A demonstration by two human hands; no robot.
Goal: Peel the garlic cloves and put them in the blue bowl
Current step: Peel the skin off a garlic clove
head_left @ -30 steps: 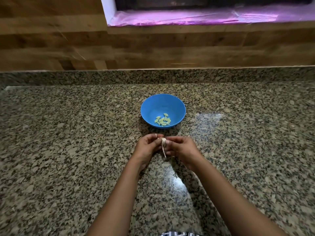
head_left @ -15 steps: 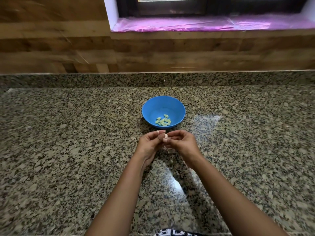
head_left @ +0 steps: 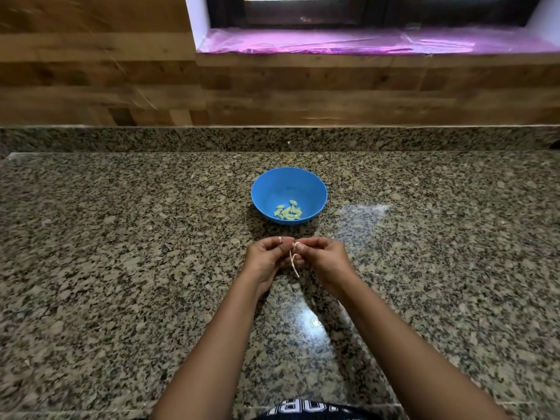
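A blue bowl stands on the granite counter and holds several pale peeled garlic cloves near its front wall. Just in front of the bowl my left hand and my right hand meet fingertip to fingertip. Between them they pinch a small garlic clove, mostly hidden by the fingers. A thin strip of pale skin hangs down from it between the hands.
The speckled granite counter runs to a low granite upstand and a wood-panelled wall. A window sill covered in pink film lies above. The counter's front edge is at the bottom, by my clothing.
The hands stayed together in front of the bowl. Half a second ago no strip showed; now a strip of skin hangs down between the fingers again.
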